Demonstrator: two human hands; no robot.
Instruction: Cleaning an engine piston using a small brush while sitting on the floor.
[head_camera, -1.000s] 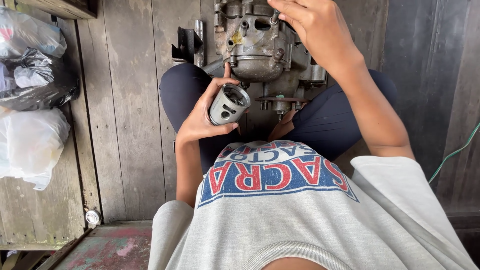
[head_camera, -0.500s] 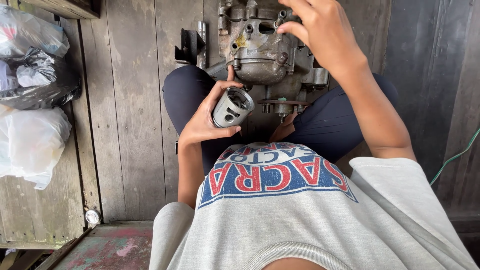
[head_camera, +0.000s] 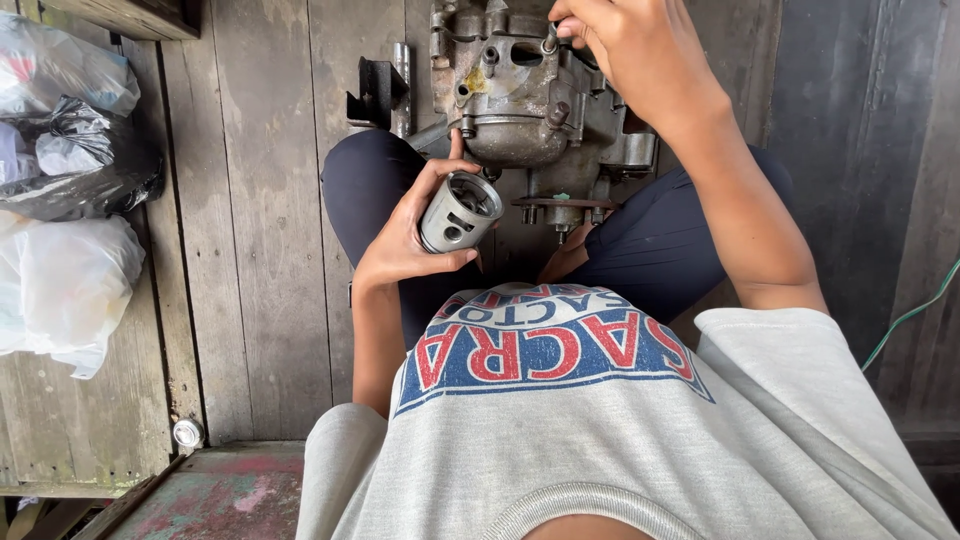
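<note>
While we are sitting on the wooden floor (head_camera: 260, 250) with our legs folded, our left hand (head_camera: 405, 245) is holding a small metal piston (head_camera: 460, 210) in front of our lap. In the head view, the thumb is pressing on the near side of the piston and the other fingers (head_camera: 440, 170) are curling around its far side, so the hand is half closed and gripping it firmly. The open end of the piston is facing up and to the right, and its side hole is looking toward us. The piston is hanging just below the grey engine block (head_camera: 520, 100), near it, but we cannot tell if it is touching.

Our right hand (head_camera: 635, 55) is resting on the top of the engine block, the fingers bent and pinched together at a stud near the upper edge. Whether they are holding something small there, we cannot tell.

Compared with half a second ago, the left hand is keeping the same grip, and the piston is turning only slightly. The right hand is staying on the same place of the block.

At the left, plastic bags (head_camera: 60, 200) are lying on the boards, well apart from both hands, and a small round cap (head_camera: 187, 432) is lying near the floor edge.
</note>
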